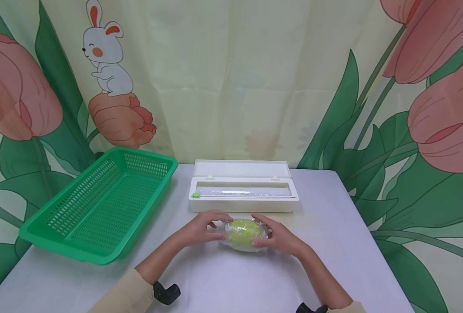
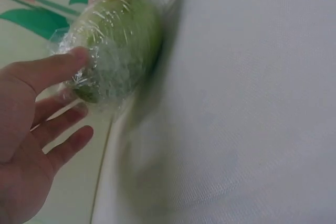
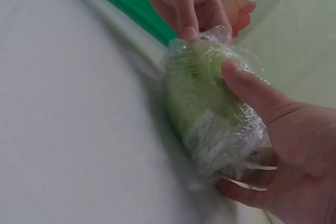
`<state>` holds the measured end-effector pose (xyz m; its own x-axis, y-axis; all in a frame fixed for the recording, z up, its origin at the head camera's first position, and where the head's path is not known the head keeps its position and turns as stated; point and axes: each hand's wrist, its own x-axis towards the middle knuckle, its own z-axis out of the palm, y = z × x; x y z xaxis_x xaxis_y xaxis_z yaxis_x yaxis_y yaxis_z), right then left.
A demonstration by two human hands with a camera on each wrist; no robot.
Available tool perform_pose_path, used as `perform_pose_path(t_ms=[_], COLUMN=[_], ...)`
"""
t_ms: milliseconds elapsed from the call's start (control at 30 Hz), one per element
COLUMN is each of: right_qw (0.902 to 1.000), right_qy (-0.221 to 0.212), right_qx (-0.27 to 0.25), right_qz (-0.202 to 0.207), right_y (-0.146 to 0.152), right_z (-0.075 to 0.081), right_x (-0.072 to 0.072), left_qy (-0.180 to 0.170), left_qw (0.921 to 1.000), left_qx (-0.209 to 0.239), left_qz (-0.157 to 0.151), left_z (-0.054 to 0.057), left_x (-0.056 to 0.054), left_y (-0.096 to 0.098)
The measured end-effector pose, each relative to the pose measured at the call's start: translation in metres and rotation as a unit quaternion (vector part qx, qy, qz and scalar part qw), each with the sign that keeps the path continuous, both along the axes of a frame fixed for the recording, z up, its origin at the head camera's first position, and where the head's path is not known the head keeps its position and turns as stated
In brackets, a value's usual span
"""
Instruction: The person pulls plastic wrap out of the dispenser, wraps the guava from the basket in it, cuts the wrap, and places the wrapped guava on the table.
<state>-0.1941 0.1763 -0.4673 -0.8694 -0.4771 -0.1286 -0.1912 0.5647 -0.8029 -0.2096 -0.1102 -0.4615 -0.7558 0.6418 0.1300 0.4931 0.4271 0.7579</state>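
A pale green, oval fruit point(image 1: 242, 234) wrapped in clear cling film lies at the middle of the table. My left hand point(image 1: 205, 228) holds its left end, with the thumb point(image 2: 65, 66) on the crinkled film and the other fingers spread behind and below. At the opposite end my right hand point(image 1: 280, 237) grips it, its thumb point(image 3: 247, 85) pressing the wrapped side and its fingers curving round the end. Loose, shiny film bunches up at both ends. Just behind the fruit stands a white cling film box point(image 1: 243, 206), lid raised, with a film roll point(image 1: 243, 191) inside.
On the left of the table sits a green plastic basket point(image 1: 131, 234) with slotted walls. A small green slider point(image 1: 196, 195) is at the box's left front edge. White cloth covers the table point(image 1: 231, 287), and a curtain point(image 1: 223, 78) printed with tulips and a rabbit hangs behind.
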Motion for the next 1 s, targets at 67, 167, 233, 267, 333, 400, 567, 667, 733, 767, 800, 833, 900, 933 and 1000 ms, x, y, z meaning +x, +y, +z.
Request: perform_pose_path(t_ms=[67, 167, 233, 267, 333, 400, 567, 667, 733, 767, 800, 833, 900, 933, 1000], right_qw=[1.0, 0.9996, 0.9988, 0.9981, 0.996, 0.994, 0.9888, 0.986, 0.9852, 0.9854, 0.986, 0.9867, 0.9869, 0.9865, 0.9829], right_qy=[0.006, 0.028, 0.045, 0.055, 0.078, 0.089, 0.108, 0.114, 0.109, 0.102, 0.091, 0.077, 0.054, 0.04, -0.001], right_qx=[-0.001, 0.0, -0.002, -0.005, -0.015, -0.037, -0.072, -0.076, -0.082, -0.088, -0.095, -0.105, -0.129, -0.141, -0.175], right_qz=[0.003, -0.004, -0.019, -0.027, -0.042, -0.052, -0.074, -0.095, -0.103, -0.104, -0.103, -0.097, -0.08, -0.073, -0.057], right_y=[-0.001, -0.003, -0.004, -0.004, -0.005, -0.006, -0.013, -0.018, -0.021, -0.022, -0.023, -0.023, -0.023, -0.023, -0.023], right_z=[0.0, 0.001, 0.002, 0.004, 0.007, 0.012, 0.019, 0.021, 0.022, 0.022, 0.022, 0.023, 0.022, 0.021, 0.021], right_x=[0.001, 0.001, 0.002, 0.002, 0.003, 0.003, 0.004, 0.004, 0.004, 0.004, 0.003, 0.003, 0.001, 0.001, 0.001], left_qy=[0.0, -0.005, -0.019, -0.028, -0.046, -0.063, -0.075, -0.052, -0.015, 0.004, 0.03, 0.054, 0.094, 0.11, 0.143], left_qw=[1.0, 0.9999, 0.9995, 0.9989, 0.9968, 0.9935, 0.9839, 0.9783, 0.9741, 0.9714, 0.9681, 0.9642, 0.9561, 0.9527, 0.9459], left_qx=[0.004, 0.013, 0.021, 0.028, 0.049, 0.069, 0.116, 0.129, 0.132, 0.137, 0.139, 0.14, 0.145, 0.149, 0.151], left_qz=[-0.004, 0.001, 0.015, 0.025, 0.044, 0.065, 0.114, 0.153, 0.183, 0.193, 0.207, 0.219, 0.236, 0.242, 0.25], left_z=[-0.001, -0.002, -0.003, -0.003, -0.003, -0.002, -0.001, 0.001, 0.003, 0.004, 0.004, 0.005, 0.007, 0.009, 0.011], left_x=[0.0, 0.001, 0.0, -0.001, -0.003, -0.005, -0.01, -0.009, -0.009, -0.008, -0.008, -0.008, -0.007, -0.007, -0.006], left_y=[-0.001, -0.001, -0.001, 0.0, 0.004, 0.009, 0.023, 0.032, 0.037, 0.039, 0.041, 0.042, 0.044, 0.045, 0.046])
